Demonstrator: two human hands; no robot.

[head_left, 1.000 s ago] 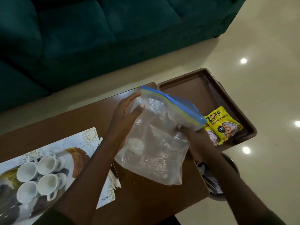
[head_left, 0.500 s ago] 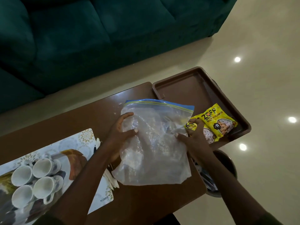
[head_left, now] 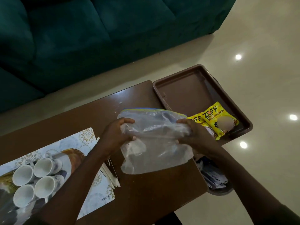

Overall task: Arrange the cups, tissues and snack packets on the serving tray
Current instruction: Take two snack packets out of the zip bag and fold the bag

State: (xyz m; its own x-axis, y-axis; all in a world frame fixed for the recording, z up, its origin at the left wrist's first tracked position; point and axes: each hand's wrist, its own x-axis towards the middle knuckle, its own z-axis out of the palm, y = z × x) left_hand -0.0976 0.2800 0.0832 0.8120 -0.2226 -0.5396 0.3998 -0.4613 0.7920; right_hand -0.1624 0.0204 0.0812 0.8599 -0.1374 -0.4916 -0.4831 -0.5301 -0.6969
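A: Hands both busy?
B: Left hand [head_left: 116, 135] and right hand [head_left: 193, 135] clutch the clear zip-top plastic bag [head_left: 154, 143], fingers closed, probably folding it.
A: Snacks?
B: 2 yellow snack packets [head_left: 215, 118] lie in the brown rectangular serving tray [head_left: 183, 88]; 4 white ceramic cups [head_left: 32, 181] wait on the desk [head_left: 146, 200].

Home living room: I stand at a low brown wooden counter [head_left: 142, 192] facing a dark green upholstered sofa [head_left: 97, 38]; glossy cream tiled floor [head_left: 259, 78] reflects ceiling lights.

sofa [head_left: 90, 38] — dark teal, far side | floor [head_left: 259, 46] — glossy cream, light spots | table [head_left: 146, 197] — brown wood
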